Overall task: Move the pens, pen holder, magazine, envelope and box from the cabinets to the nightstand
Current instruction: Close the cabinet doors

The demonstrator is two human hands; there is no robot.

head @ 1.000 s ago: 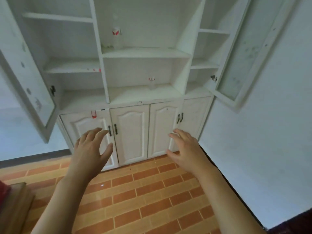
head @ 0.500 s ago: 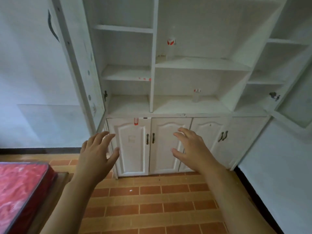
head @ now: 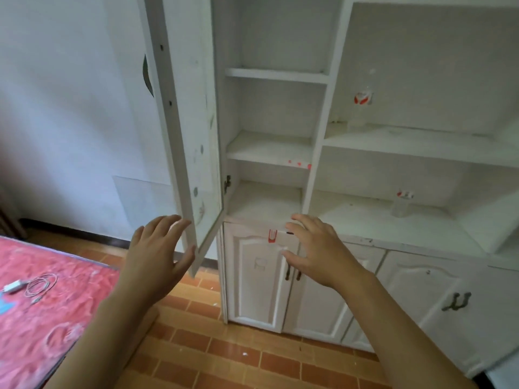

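Observation:
I face a white cabinet [head: 317, 153] with open shelves and shut lower doors [head: 255, 279]. No pens, pen holder, magazine, envelope or box show on the shelves in view. My left hand [head: 157, 256] hovers with relaxed, spread fingers just in front of the lower edge of the open glass door [head: 191, 130]. My right hand [head: 317, 248] floats with loosely spread fingers before the top of the lower doors, holding nothing.
A clear bottle with a red label [head: 362, 108] stands on the middle shelf, and a small clear cup [head: 402, 203] on the counter shelf. A red-covered bed [head: 42, 304] with a charger and cable [head: 28, 286] lies at the left. Orange tiles [head: 224, 355] cover the floor.
The view has swung left, so the cabinet slid to the right and the bed came further into sight. Both hands stay raised and empty.

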